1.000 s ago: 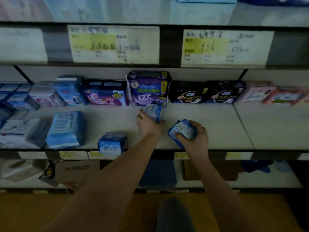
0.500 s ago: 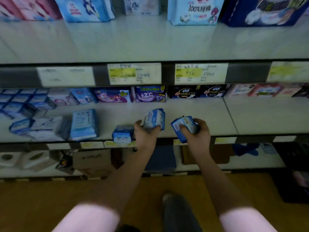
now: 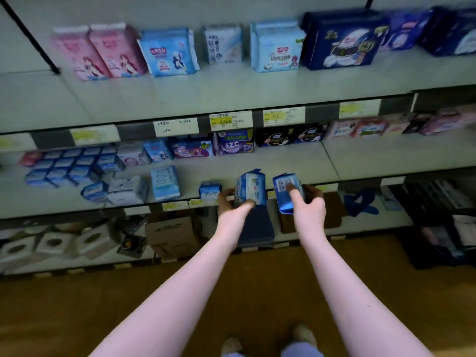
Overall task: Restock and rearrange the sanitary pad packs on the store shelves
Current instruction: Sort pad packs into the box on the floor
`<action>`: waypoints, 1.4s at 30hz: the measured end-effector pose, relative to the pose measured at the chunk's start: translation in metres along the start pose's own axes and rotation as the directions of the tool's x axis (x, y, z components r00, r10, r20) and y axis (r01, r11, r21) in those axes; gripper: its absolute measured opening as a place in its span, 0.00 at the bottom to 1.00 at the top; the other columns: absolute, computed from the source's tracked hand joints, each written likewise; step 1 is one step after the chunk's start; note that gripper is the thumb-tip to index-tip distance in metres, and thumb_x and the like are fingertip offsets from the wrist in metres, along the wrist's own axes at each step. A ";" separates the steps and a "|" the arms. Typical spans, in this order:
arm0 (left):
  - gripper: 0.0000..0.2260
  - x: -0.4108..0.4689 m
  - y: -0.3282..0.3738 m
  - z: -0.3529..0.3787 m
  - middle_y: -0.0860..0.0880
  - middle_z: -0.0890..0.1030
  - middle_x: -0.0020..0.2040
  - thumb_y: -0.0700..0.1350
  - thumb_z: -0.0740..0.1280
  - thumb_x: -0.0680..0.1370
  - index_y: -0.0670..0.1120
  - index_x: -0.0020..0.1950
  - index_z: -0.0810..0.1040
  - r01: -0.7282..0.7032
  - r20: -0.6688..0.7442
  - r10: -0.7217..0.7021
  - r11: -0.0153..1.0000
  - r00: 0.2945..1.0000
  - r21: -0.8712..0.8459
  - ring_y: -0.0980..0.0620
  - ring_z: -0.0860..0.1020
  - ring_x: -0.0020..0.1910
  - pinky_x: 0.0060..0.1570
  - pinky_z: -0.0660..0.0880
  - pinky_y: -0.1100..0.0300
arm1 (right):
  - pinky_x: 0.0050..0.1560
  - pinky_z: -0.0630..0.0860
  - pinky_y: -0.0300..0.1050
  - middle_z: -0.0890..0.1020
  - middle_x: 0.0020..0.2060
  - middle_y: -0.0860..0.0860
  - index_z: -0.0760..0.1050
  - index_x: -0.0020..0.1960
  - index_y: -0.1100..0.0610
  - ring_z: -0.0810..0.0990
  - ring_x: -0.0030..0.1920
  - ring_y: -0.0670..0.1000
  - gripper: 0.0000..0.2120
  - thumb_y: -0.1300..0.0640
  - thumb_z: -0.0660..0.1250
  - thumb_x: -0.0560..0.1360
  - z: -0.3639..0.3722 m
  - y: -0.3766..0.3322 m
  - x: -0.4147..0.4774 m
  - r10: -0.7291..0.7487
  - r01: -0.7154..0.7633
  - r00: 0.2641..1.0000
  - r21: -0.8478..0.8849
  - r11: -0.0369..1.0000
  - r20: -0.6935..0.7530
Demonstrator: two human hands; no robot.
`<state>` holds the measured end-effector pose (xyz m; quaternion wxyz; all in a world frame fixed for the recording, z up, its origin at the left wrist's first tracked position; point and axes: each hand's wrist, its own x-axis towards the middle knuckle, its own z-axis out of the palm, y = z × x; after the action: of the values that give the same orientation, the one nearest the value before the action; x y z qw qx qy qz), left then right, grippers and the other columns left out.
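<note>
My left hand (image 3: 229, 205) has lifted its small blue pad pack (image 3: 250, 187) off the middle shelf (image 3: 288, 163), where it stood a second ago. My fingers are curled around the pack's lower part. My right hand (image 3: 310, 206) still grips the second blue pack (image 3: 284, 188), barcode side up. Both packs are now in the air, in front of the shelf edge. I have also stepped back. I think both are ready for a new place.

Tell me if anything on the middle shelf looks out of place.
Yes. Toward the front of the middle shelf, a light blue pack, a white pack and a small blue pack lie loose at mixed angles. Another small blue pack sits alone at the front edge. All are apart from the neat back row.
</note>
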<state>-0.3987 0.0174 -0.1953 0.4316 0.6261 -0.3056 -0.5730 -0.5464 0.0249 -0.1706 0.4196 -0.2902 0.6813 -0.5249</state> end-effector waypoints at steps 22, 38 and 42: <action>0.31 -0.186 0.001 0.249 0.41 0.79 0.50 0.34 0.63 0.61 0.38 0.65 0.69 0.250 0.483 -0.072 0.915 0.873 -0.315 0.46 0.78 0.47 0.50 0.79 0.54 | 0.32 0.74 0.31 0.78 0.49 0.50 0.71 0.62 0.57 0.78 0.44 0.43 0.13 0.54 0.63 0.79 -0.313 -0.039 0.001 -0.100 0.096 0.995 0.300 0.949 -0.003; 0.30 -0.247 -0.052 0.445 0.44 0.80 0.57 0.58 0.68 0.67 0.44 0.65 0.73 0.100 0.619 -0.121 0.993 0.776 0.068 0.50 0.78 0.49 0.42 0.73 0.60 | 0.34 0.74 0.29 0.78 0.49 0.45 0.71 0.62 0.52 0.78 0.48 0.42 0.13 0.52 0.64 0.79 -0.503 -0.001 0.019 -0.042 0.125 0.968 0.328 0.936 -0.248; 0.32 -0.229 -0.063 0.484 0.44 0.80 0.57 0.56 0.69 0.67 0.43 0.68 0.72 0.151 0.646 -0.156 0.986 0.747 0.064 0.50 0.78 0.50 0.45 0.73 0.60 | 0.37 0.75 0.33 0.77 0.53 0.49 0.71 0.58 0.48 0.79 0.52 0.47 0.09 0.51 0.65 0.78 -0.527 0.005 0.048 -0.017 0.117 0.946 0.294 0.949 -0.323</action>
<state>-0.9164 0.1540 -0.1339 0.2480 0.4135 -0.3858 -0.7865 -1.0313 0.2344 -0.1377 0.3271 -0.1564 0.6385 -0.6789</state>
